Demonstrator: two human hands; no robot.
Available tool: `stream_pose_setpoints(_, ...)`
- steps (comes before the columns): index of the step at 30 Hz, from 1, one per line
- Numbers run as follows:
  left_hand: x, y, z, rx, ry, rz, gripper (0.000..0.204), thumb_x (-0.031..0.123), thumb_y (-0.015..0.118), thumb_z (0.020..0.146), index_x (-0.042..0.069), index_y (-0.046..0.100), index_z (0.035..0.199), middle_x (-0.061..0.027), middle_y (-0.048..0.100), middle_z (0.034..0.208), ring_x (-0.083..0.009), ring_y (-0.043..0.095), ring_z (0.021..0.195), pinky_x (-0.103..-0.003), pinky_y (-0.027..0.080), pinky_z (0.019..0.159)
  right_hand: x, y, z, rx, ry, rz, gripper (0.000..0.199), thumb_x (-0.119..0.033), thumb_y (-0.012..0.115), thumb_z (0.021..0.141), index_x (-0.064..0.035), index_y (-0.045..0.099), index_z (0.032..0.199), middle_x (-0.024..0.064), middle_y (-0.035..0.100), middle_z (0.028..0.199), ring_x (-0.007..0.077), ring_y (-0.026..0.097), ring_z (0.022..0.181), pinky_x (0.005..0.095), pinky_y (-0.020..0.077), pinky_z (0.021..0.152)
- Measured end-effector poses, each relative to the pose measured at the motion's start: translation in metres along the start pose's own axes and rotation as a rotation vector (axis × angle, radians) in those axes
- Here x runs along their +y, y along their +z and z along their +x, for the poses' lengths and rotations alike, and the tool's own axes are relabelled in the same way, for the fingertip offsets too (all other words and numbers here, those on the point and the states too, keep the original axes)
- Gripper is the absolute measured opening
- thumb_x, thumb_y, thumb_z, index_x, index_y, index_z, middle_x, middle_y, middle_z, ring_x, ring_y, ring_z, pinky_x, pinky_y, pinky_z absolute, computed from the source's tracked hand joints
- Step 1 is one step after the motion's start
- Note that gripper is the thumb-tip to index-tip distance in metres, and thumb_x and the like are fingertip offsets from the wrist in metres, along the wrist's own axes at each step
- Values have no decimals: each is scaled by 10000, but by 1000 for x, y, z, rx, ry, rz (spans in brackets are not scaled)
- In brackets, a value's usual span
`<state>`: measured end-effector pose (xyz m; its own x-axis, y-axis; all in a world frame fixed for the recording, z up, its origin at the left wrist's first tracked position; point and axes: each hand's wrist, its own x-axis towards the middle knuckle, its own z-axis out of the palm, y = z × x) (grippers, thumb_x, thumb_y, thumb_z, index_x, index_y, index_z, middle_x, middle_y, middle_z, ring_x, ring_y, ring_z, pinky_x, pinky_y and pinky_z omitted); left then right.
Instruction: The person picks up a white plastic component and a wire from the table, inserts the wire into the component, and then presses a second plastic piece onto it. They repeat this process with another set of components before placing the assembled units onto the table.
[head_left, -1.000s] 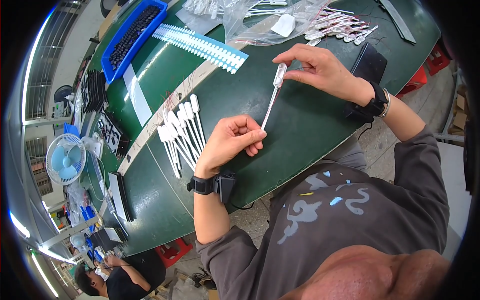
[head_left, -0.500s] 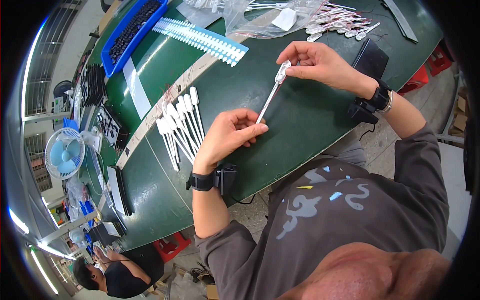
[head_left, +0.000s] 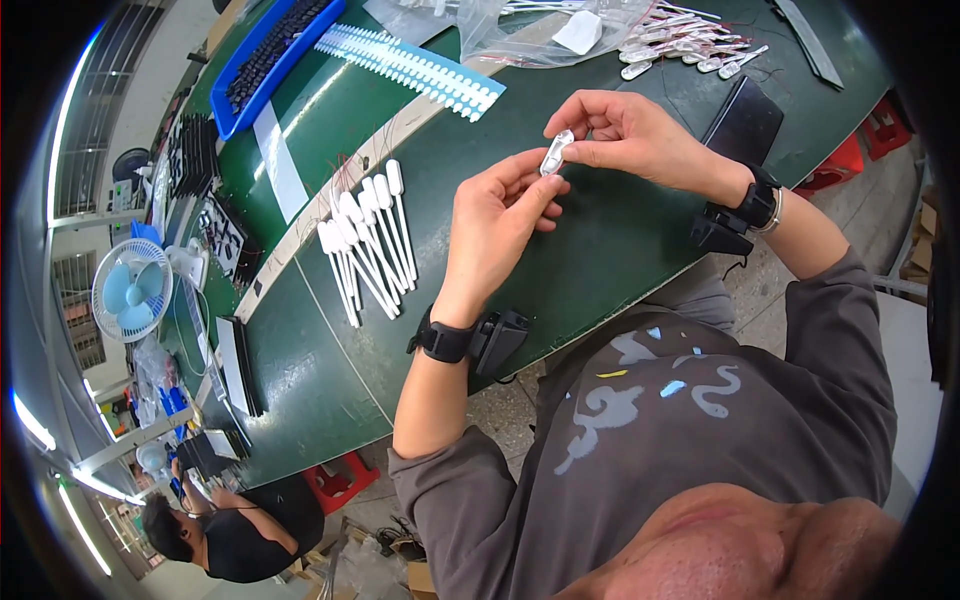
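Observation:
A white paddle-shaped plastic piece (head_left: 556, 153) is held up over the green table (head_left: 440, 260). My right hand (head_left: 640, 145) pinches its oval head, which has a clear or shiny look. My left hand (head_left: 500, 215) closes on the same piece just below the head, hiding most of the thin stem. To the left of my left hand, several similar white pieces (head_left: 372, 225) lie side by side with their heads pointing away. Another heap of these pieces (head_left: 685, 45) with thin red wires lies at the far right.
A blue sheet of white stickers (head_left: 430, 75) lies beyond my hands, near a clear plastic bag (head_left: 510, 45). A blue tray (head_left: 222, 110) of small black parts stands far left. A black flat object (head_left: 745, 120) lies by my right wrist. Another person (head_left: 245, 535) works at lower left.
My left hand has moved up and right along the stem, from its lower end to just under the head. My right hand keeps its pinch nearly in place.

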<state>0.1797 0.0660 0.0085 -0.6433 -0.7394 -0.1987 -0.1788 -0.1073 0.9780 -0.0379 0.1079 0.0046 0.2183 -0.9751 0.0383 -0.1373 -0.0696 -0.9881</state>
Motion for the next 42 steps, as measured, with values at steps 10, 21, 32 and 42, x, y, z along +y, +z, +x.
stream_pose_setpoints(10, -10, -8, 0, -53, -101, -207, 308, 113, 633, 962, -51, 618, 1222, -111, 726, 960, -103, 663, 715, -234, 556, 632, -12, 7, -10, 43, -30, -227, 251, -117, 660, 937, -49, 621, 1176, -14, 639, 907, 24, 504, 737, 211, 407, 624)
stream_pose_setpoints(21, -10, -18, 2, -91, -209, -337, 275, 106, 641, 952, -33, 630, 1189, -85, 725, 907, -29, 509, 536, -163, 346, 436, -5, -6, -15, 4, -113, -476, 164, -121, 683, 906, -53, 690, 1055, 38, 625, 837, 129, 477, 637, 283, 398, 586)
stream_pose_setpoints(32, -7, -15, 0, -116, -239, -305, 286, 114, 647, 938, -37, 630, 1181, -67, 709, 865, -18, 439, 513, -166, 295, 433, -4, -4, -14, 133, -328, -680, 83, -98, 721, 858, -45, 696, 917, 54, 509, 735, 198, 510, 649, 317, 402, 569)
stream_pose_setpoints(42, -7, -15, 0, -101, -253, -281, 253, 108, 642, 936, -31, 646, 1147, -59, 687, 839, -16, 421, 507, -164, 283, 425, -2, -5, -10, 112, -287, -690, 72, -101, 703, 867, -41, 680, 901, 42, 542, 752, 171, 503, 644, 292, 399, 568)
